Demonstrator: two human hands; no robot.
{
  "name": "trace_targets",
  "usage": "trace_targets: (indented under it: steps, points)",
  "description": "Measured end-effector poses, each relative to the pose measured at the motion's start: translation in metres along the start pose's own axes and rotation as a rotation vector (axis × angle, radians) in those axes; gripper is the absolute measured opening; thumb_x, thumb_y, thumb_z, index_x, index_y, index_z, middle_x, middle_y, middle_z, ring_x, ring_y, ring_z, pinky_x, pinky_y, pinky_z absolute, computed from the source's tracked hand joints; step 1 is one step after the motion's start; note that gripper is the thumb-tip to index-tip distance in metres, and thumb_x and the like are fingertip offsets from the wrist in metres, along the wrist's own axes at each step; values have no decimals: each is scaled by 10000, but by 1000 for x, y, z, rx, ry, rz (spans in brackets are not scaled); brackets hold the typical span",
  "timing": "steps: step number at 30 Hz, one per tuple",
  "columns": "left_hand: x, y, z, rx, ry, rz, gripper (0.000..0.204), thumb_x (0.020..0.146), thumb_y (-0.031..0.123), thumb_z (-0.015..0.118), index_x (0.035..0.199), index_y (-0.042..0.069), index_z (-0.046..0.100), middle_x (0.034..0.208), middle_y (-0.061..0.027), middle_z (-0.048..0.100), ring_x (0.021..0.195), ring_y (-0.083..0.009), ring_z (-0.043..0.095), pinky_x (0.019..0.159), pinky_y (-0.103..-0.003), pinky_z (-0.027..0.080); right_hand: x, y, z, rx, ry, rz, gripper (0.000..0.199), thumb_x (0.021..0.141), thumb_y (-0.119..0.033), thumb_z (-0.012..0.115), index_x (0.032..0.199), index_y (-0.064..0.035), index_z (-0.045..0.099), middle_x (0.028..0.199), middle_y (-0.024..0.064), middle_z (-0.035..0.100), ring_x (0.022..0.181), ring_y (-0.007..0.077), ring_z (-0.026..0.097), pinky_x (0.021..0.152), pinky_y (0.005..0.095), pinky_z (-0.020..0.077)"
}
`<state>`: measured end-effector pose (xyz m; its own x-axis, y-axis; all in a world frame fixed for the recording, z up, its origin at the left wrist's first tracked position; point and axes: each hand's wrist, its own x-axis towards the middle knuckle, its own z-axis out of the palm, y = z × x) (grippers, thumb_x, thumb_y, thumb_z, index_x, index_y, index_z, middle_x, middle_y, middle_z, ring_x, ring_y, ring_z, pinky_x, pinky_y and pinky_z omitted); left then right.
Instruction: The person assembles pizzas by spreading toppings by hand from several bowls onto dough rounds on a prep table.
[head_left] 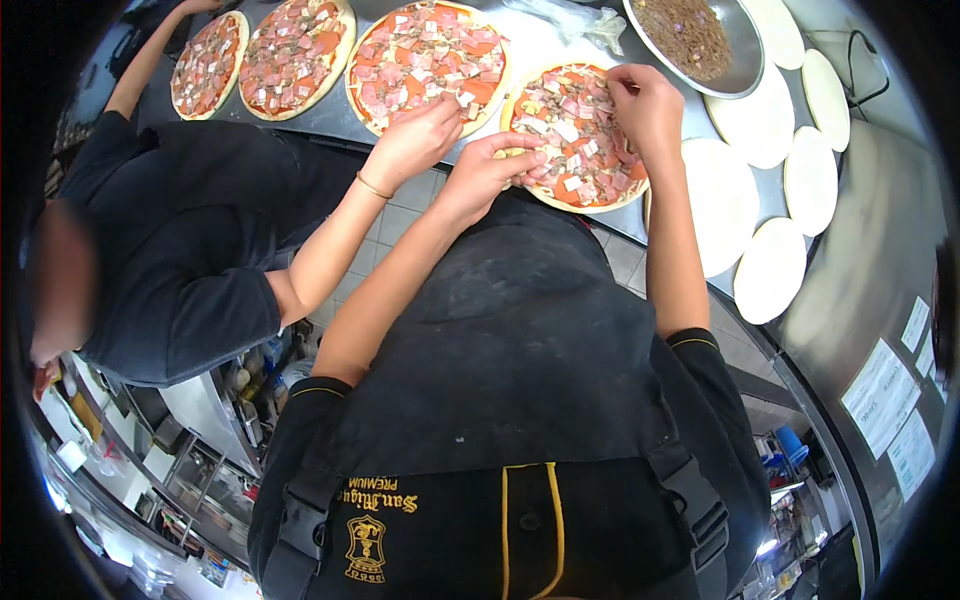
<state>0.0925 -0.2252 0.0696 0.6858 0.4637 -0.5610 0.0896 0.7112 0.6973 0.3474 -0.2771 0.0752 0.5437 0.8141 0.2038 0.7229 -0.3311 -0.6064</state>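
Note:
A round unbaked pizza topped with pink meat pieces, white cubes and brown crumbles lies on the metal counter in front of me. My left hand is at its left edge, fingers drawn together low over the toppings; what they hold, if anything, is too small to name. Over the pizza's upper right side is my right hand, its fingers bent down and pinched together. Their tips are partly hidden, so I cannot make out what is between them.
A co-worker's hand reaches over a larger topped pizza at my left. Two more topped pizzas lie beyond. A metal bowl of brown crumbles stands at the far right, beside several bare dough rounds.

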Motion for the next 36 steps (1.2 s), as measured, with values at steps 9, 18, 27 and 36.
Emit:
trace_targets:
  steps: [9,18,27,36]
  points:
    - [34,11,38,43,-64,65,300,987,122,700,1263,3,700,1071,-70,746,897,-113,693,811,-246,570,-66,-32,-29,845,-306,539,266,916,-155,778,1136,-7,755,977,85,762,817,120,714,741,258,594]
    - [32,23,43,-264,-77,-117,339,989,56,548,1269,-132,577,1217,-204,665,1109,-250,704,836,-248,559,-34,24,-24,-5,0,294,216,883,-167,766,1034,-14,785,846,108,772,763,179,750,722,332,591]
    - [28,17,40,2,-107,-106,329,981,44,601,1284,-84,601,1153,-154,705,1067,-212,716,783,-255,569,-87,-37,-28,669,-239,489,322,900,-221,791,1111,19,751,892,93,771,810,124,724,726,280,590]
    - [28,5,45,149,-76,-37,298,969,61,704,1249,-31,657,1122,-138,730,991,-189,732,880,-269,611,-107,-15,-28,788,-222,593,282,907,-166,779,1110,27,748,927,109,773,827,122,728,698,254,589]
